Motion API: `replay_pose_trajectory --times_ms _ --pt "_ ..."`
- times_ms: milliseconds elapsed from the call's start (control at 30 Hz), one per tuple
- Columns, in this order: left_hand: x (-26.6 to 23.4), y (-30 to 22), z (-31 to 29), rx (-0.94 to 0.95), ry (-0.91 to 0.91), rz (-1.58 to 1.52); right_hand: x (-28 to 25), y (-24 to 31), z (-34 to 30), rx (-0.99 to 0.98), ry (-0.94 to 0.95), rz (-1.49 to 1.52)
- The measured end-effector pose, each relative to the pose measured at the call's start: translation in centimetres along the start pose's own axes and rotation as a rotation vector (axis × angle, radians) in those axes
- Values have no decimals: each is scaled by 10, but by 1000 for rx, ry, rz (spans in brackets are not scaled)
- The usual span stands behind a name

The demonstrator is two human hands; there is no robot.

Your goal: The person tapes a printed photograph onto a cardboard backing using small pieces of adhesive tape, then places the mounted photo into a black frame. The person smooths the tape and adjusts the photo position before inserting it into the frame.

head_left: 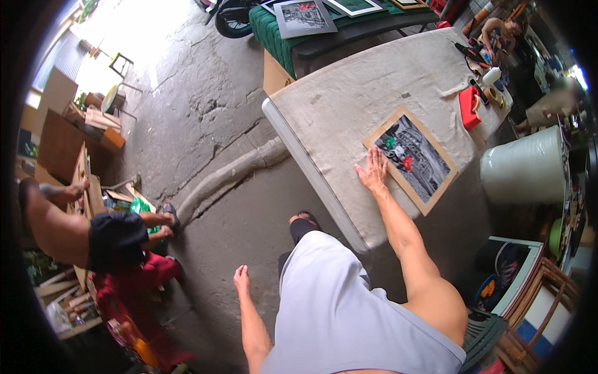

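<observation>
My right hand (374, 171) reaches out over the worktable, fingers stretched and spread. Its fingertips rest on the left edge of a framed-looking picture (408, 159), a black-and-white street print with green, white and red patches and a tan border. The picture lies flat on the pale cloth that covers the table (336, 106). Low at my left side, away from the table, hangs my left hand (242, 278); its fingers look curled together and nothing shows in them.
Toward the table's far right lie a red tape dispenser (468, 108), tape rolls (494, 97) and tools. A white bin (520, 165) stands right of the table. Behind is a green-covered table (274, 34) with more pictures. At left sits another person (62, 230) beside wood pieces.
</observation>
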State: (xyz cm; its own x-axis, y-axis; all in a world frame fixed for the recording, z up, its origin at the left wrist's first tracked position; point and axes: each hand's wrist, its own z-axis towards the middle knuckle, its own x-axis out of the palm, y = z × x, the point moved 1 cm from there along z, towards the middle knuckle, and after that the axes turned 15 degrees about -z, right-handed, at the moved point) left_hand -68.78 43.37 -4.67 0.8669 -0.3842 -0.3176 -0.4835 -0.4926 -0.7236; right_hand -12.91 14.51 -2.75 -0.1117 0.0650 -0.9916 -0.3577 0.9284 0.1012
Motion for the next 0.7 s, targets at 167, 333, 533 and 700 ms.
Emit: replay_pose_trajectory --times_ms 167,333,533,700 --pt "37 -51 87 -26 232 56 20 24 -4 185 -149 -74" --pt "87 -103 168 -136 341 440 7 18 -20 228 -422 -94" --pt "143 -271 288 16 368 456 -35 63 19 525 -52 -133" --pt "278 -455 374 317 551 645 -51 133 119 613 -237 215"
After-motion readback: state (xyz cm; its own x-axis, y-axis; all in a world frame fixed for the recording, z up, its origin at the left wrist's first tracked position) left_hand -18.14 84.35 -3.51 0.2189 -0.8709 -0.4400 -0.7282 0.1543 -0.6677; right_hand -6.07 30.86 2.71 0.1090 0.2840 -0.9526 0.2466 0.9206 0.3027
